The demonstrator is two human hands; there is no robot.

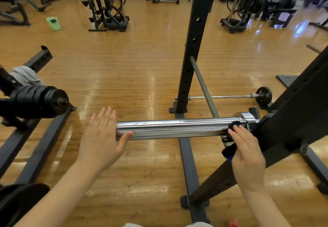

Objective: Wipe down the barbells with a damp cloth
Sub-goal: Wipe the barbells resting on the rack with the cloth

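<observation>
While the right hand (247,154) presses a dark cloth (230,148) with flat fingers against the chrome barbell sleeve (174,128) beside its collar (247,118) at the rack upright (291,120), the left hand (101,138), fingers spread, braces the sleeve's free end. Risk: the unclenched cloth may slip off; the sleeve may spin.

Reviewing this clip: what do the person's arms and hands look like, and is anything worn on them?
Both forearms are bare as far as the frame shows, with no sleeves in view. The left hand and right hand wear no gloves, and no rings, watch or wristband are visible. No markings show on either arm.
</observation>
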